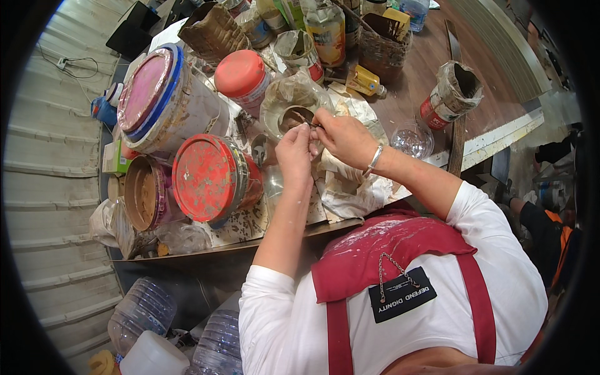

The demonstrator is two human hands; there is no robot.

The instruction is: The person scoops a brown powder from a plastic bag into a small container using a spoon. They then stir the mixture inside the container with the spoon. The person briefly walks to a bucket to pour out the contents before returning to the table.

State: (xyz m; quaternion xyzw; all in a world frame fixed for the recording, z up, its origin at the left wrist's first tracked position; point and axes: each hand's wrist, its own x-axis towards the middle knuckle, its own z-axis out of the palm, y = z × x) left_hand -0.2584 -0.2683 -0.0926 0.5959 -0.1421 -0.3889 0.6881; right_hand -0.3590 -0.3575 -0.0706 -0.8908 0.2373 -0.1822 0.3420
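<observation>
My left hand [295,149] and my right hand [347,141] meet at the table's near side, fingertips pinched close together. Between them is a small thin dark piece [316,125], mostly covered by my right fingers, so its kind does not show. What my left fingers pinch is hidden. Right behind the hands stands a cut-open container lined with cloudy plastic [275,103], with something brown inside. A crumpled, stained cloth or paper [356,187] lies under my right wrist, which wears a silver bangle.
On the left stand a large bucket with a pink lid [144,94], a red-lidded bucket [203,178], a red-lidded tub [240,74] and an open brown bucket [142,194]. A cut can [450,97], a clear plastic bottle [412,139] and a yellow bottle [365,81] are at right.
</observation>
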